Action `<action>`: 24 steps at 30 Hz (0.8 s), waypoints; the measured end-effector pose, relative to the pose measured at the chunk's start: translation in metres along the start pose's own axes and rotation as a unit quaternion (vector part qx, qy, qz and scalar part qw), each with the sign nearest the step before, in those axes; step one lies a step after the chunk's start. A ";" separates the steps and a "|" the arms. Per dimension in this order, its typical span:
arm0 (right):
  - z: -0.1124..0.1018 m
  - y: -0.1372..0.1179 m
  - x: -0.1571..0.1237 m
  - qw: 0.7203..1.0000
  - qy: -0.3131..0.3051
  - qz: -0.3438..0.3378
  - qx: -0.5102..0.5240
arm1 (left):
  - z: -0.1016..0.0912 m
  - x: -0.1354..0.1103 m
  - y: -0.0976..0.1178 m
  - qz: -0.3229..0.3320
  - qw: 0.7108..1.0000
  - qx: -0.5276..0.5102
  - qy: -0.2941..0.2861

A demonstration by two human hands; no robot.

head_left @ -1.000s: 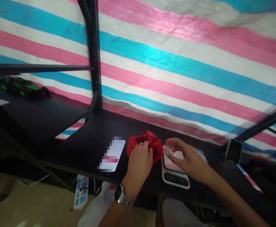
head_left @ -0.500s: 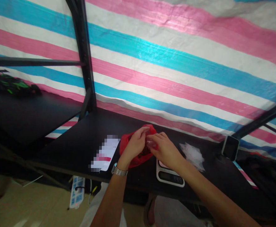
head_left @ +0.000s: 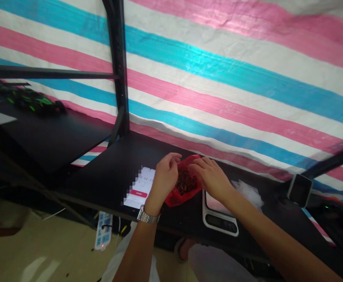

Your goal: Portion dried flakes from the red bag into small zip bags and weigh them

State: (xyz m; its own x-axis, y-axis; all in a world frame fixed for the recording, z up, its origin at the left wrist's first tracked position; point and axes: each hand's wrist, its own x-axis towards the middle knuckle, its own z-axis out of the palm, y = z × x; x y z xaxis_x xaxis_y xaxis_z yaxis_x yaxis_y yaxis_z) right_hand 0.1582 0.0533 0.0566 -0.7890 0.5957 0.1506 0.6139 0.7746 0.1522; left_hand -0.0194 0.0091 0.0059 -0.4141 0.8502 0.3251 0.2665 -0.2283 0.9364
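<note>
A red plastic bag [head_left: 186, 197] lies with its mouth spread on the black shelf, and many small dark brown pieces [head_left: 185, 182] show inside it. At the bag's left rim, my left hand [head_left: 167, 172] has its fingers curled, apparently around the plastic; a metal watch is on that wrist. My right hand [head_left: 209, 176] bends its fingers over the right rim and seems to grip it, with the fingertips partly hidden. Under my right forearm, a white digital scale [head_left: 220, 224] stands close to the bag.
A phone [head_left: 139, 192] with a timer on its screen lies left of the bag. Clear plastic bags [head_left: 249, 195] are beyond my right forearm. A small screen device [head_left: 300, 190] stands at the right, and a green-black toy car [head_left: 35, 102] sits on the left shelf.
My hands have moved apart, and more of the brown pieces shows in the bag. The clear, shiny item at my right fingers is no longer visible. The view has shifted slightly.
</note>
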 end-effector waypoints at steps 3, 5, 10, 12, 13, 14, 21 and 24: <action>0.001 0.004 -0.008 0.993 0.018 0.070 0.097 | -0.001 -0.005 0.006 0.005 1.000 -0.006 0.019; 0.004 0.005 -0.020 0.967 0.056 0.139 0.206 | -0.002 -0.009 0.009 0.010 0.999 -0.008 0.031; 0.011 0.002 -0.085 0.866 0.200 0.260 0.378 | 0.004 -0.021 0.017 0.049 0.996 0.013 0.068; 0.019 0.001 -0.121 0.837 0.245 0.316 0.374 | 0.012 -0.029 0.020 0.102 0.993 0.024 0.058; 0.025 0.001 -0.138 0.814 0.269 0.353 0.373 | 0.017 -0.034 0.022 0.129 0.990 0.028 0.046; 0.032 0.001 -0.155 0.788 0.293 0.389 0.376 | 0.023 -0.040 0.024 0.156 0.987 0.029 0.033; 0.104 -0.033 -0.226 0.653 0.435 0.498 0.369 | 0.079 -0.097 0.039 0.263 0.937 0.048 -0.223; 0.120 -0.049 -0.231 0.657 0.449 0.505 0.336 | 0.100 -0.118 0.039 0.238 0.913 0.066 -0.324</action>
State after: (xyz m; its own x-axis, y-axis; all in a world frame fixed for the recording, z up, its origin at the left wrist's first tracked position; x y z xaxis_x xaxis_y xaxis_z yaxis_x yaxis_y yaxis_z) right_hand 0.3071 -0.0966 -0.1026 0.5294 0.7458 0.4044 0.4249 0.1795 -0.8873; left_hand 0.1268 -0.0530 -0.0092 0.3672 0.7809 0.5053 0.4023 -0.6232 0.6707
